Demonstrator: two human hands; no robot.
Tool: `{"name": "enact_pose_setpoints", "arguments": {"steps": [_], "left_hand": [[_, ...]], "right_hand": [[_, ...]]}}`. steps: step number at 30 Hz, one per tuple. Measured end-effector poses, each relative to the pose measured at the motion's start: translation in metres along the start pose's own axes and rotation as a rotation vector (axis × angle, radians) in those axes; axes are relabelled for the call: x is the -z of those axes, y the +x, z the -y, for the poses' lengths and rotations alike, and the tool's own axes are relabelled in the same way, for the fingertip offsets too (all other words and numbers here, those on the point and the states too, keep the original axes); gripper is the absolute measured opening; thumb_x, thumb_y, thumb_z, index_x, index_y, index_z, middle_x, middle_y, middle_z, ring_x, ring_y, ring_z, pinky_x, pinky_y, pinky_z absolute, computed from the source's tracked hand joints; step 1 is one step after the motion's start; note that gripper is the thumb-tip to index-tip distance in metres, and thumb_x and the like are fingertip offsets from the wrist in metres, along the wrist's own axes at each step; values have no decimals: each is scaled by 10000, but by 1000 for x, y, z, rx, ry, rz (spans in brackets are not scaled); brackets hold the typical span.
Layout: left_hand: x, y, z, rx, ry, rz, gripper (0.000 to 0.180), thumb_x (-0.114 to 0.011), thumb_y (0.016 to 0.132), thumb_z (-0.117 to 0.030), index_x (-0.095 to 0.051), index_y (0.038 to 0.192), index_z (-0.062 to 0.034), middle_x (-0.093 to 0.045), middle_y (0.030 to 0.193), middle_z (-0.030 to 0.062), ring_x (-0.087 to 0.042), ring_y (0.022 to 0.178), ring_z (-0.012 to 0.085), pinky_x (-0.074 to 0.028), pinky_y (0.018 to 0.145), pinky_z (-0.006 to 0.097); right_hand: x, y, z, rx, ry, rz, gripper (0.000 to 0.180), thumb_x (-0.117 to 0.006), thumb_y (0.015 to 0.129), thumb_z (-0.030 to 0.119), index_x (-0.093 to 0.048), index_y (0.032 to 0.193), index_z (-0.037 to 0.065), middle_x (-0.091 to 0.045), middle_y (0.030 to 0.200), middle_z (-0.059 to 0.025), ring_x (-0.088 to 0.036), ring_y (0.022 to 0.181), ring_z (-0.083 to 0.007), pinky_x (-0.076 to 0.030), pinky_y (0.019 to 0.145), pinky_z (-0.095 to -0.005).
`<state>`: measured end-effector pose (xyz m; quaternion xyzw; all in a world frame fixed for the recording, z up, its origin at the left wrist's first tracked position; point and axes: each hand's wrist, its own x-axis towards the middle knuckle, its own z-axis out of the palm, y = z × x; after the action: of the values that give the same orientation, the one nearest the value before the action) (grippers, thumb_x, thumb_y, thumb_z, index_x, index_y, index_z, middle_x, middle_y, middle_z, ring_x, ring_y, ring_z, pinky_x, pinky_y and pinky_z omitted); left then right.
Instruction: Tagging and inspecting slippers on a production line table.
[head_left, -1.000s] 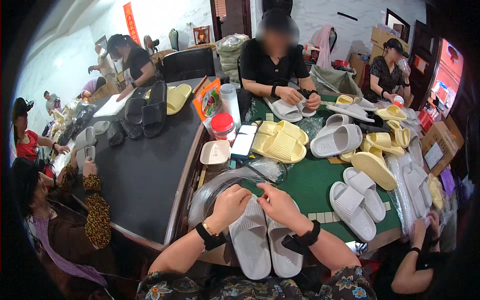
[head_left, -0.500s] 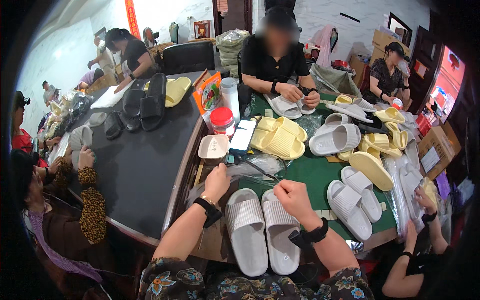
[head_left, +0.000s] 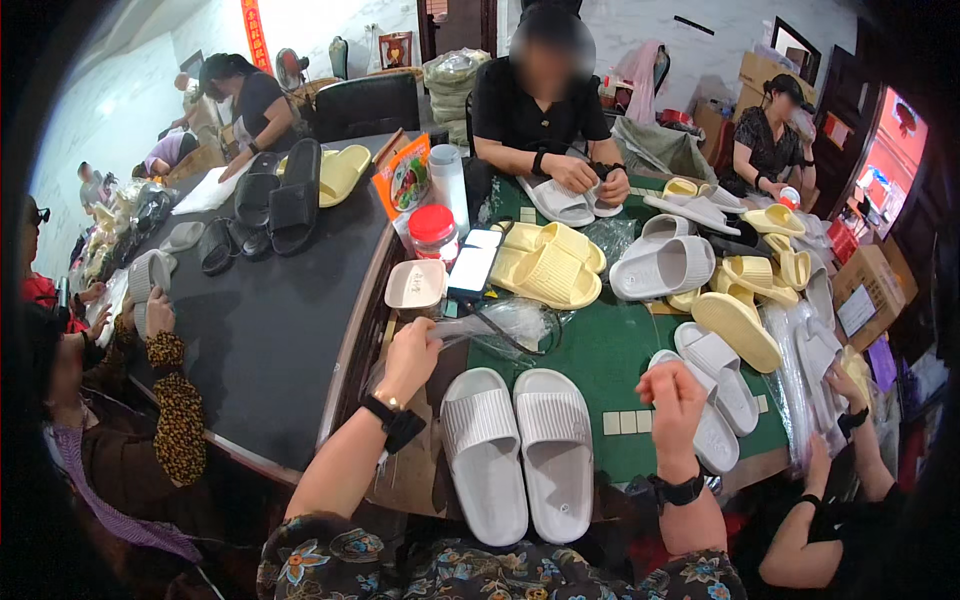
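My left hand (head_left: 412, 360) is closed on the edge of a clear plastic bag (head_left: 505, 325), which lies on the green tabletop with a dark strap across it. Over the table to the right, my right hand (head_left: 672, 410) is raised with curled fingers; whether something small is in them cannot be made out. Between my arms a pair of grey slide slippers (head_left: 525, 450) lies side by side, toes away from me, touched by neither hand. Partly behind my right hand rests another grey pair (head_left: 720, 370).
Yellow slippers (head_left: 550, 265), a phone (head_left: 474, 263), a lidded box (head_left: 417, 287), a red-topped jar (head_left: 433, 232) and a bottle (head_left: 449, 190) stand beyond my left hand. Pale tiles (head_left: 628, 422) line the green top. Co-workers handle slippers opposite and at both sides; black slippers (head_left: 297, 200) lie on the dark table.
My right hand has moved right, away from the grey pair and the strap. My left hand has shifted slightly left and stays on the plastic bag.
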<state>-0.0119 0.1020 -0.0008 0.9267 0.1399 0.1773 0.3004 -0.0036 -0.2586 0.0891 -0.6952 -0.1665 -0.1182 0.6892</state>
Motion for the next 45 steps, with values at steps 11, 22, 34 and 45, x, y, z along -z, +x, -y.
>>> {"name": "enact_pose_setpoints", "arguments": {"steps": [11, 22, 34, 45], "left_hand": [[64, -92, -106, 533, -1109, 861, 318, -450, 1028, -241, -560, 1183, 14, -490, 653, -13, -325, 465, 27, -244, 389, 181], [97, -140, -90, 405, -718, 536, 286, -509, 983, -196, -661, 823, -14, -553, 618, -19, -427, 471, 22, -315, 414, 181], [40, -202, -74, 727, -730, 1054, 335, -522, 984, -232, -642, 835, 43, -563, 617, 32, -481, 449, 86, -377, 425, 227], [9, -166, -79, 767, -873, 602, 296, -546, 974, -200, -629, 1031, 78, -645, 834, 94, -640, 688, 150, -551, 634, 274]], "right_hand": [[-33, -73, -7, 426, -316, 755, 55, -682, 780, 82, -632, 785, 60, -596, 714, -75, -576, 627, -266, -469, 564, -356], [8, -110, -24, 239, -486, 830, 119, -678, 791, 140, -601, 748, 60, -558, 669, -81, -585, 629, -272, -482, 567, -376], [1, -101, -46, 78, -702, 954, 123, -600, 846, 167, -595, 835, 45, -613, 757, -145, -623, 683, -345, -499, 590, -451], [-11, -105, -46, 65, -564, 694, 398, -584, 831, 22, -528, 1226, 23, -588, 1014, -182, -594, 920, -371, -500, 770, -436]]}}
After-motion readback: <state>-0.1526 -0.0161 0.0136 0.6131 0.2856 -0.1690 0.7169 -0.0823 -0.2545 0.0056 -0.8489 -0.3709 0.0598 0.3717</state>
